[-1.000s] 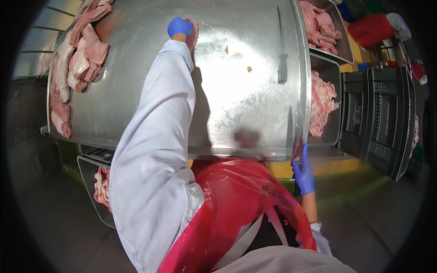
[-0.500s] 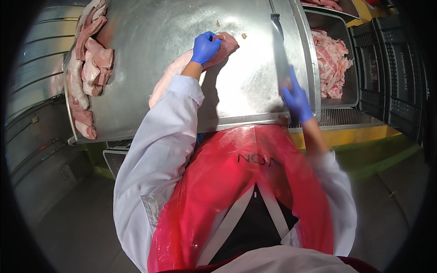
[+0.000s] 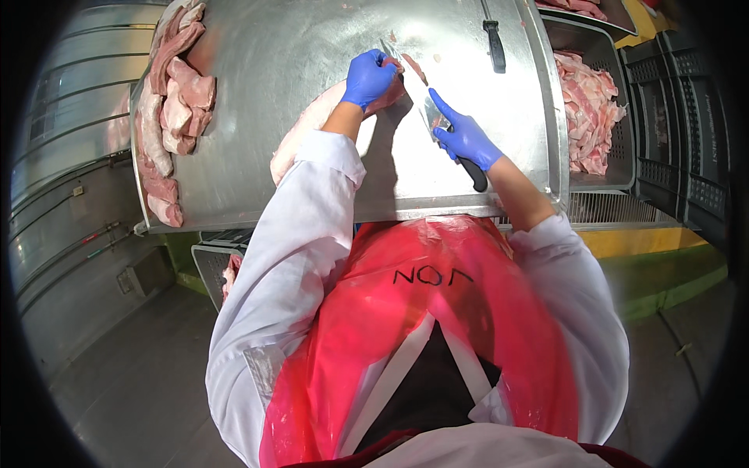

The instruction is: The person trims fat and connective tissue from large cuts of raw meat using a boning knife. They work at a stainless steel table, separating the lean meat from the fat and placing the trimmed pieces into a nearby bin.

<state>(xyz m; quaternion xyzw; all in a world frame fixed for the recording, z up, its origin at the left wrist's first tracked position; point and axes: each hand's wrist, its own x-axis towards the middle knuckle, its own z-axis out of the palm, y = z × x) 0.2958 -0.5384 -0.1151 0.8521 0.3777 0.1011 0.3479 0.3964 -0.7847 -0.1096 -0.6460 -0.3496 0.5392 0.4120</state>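
A long pale pink piece of meat (image 3: 303, 134) lies diagonally on the steel table (image 3: 273, 47). My left hand (image 3: 368, 80), in a blue glove, grips the far end of this piece. In my blue-gloved right hand (image 3: 468, 139) is a knife (image 3: 419, 97) with a black handle, its long blade angled forward across that same end, just right of my left fingers. A second long, thin tool with a black handle (image 3: 493, 48) lies at the back right of the table.
Several raw meat pieces (image 3: 181, 109) line the table's left edge. Right of it stand a crate of trimmings (image 3: 589, 117), another bin of meat (image 3: 569, 8) and black plastic crates (image 3: 679, 132). A crate (image 3: 211, 269) with meat sits below the left front.
The meat has been drawn nearer by my left hand and now lies diagonally. My right hand has risen from the table's front right edge, bringing the blade to the meat's far end.
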